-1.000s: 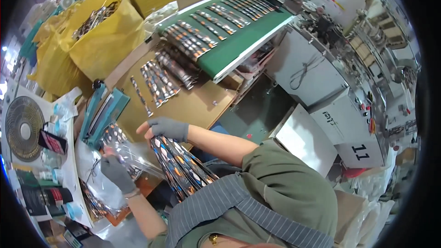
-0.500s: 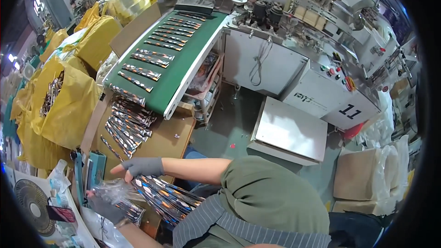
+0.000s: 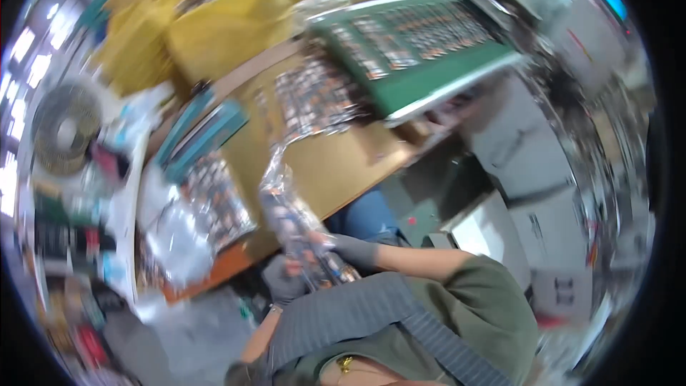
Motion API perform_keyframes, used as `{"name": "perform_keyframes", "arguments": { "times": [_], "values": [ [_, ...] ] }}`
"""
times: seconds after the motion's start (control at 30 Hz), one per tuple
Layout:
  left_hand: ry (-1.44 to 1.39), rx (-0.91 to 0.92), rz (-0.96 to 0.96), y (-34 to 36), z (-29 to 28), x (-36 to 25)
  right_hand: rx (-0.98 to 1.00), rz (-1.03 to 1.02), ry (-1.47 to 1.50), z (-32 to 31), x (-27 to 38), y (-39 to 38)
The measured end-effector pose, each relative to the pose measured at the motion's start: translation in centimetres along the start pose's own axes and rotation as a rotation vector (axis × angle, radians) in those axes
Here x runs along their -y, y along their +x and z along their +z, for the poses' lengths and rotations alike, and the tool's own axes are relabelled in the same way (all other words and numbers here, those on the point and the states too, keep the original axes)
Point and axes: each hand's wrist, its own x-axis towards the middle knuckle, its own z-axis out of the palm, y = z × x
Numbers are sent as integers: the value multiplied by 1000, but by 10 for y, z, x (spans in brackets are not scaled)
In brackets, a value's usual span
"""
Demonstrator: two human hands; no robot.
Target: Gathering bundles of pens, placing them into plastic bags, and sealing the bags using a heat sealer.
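Note:
A clear plastic bag (image 3: pixel 275 184) stands upright in front of my body, with a bundle of slim dark patterned stick packets (image 3: pixel 300 232) inside it. Wearing a grey fingerless glove, my left hand (image 3: pixel 284 282) grips the bag's lower left side. On its right side my right hand (image 3: pixel 351 251), gloved alike, closes on the same bag. Motion blur smears some fingertips. Loose packets (image 3: pixel 314 96) lie heaped on the tan table (image 3: pixel 332 171) beyond. More bagged packets (image 3: pixel 218 200) rest to the left, beside a teal bar-shaped device (image 3: pixel 207 136).
A green conveyor belt (image 3: pixel 443 75) carrying rows of packets ends over the table's far side. Yellow sacks (image 3: pixel 221 36) stand at the back left. A round fan (image 3: pixel 68 129) and a phone (image 3: pixel 111 161) are at the left. White machine cabinets (image 3: pixel 525 143) stand right.
The view has swung left and blurred. Both hands have come close to my body with the packets, now in the clear bag. My right hand has moved from atop the bundle to its side.

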Motion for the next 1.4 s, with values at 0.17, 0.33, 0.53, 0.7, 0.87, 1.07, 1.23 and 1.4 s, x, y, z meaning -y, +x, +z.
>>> {"name": "perform_keyframes", "arguments": {
  "times": [0.17,0.33,0.53,0.7,0.87,1.07,1.23,1.4],
  "values": [
    [13,261,-102,21,-7,-73,-740,-419,-1981,-14,22,-18],
    [289,-161,183,148,-42,-108,-445,-1366,-2136,105,79,26],
    [723,272,163,221,-97,-81,-630,-877,-2478,143,177,52],
    [582,-273,456,242,-90,-93,-714,-850,-2318,120,209,76],
    [189,173,8,239,-107,-107,-390,-950,-1709,120,218,71],
    [44,240,-57,224,-116,-126,-451,-950,-2184,171,211,61],
    [-141,199,-217,209,-117,-160,143,-1115,-2476,150,156,104],
    [-72,-130,101,216,-123,-119,-35,-852,-2326,147,163,136]
  ]
}}
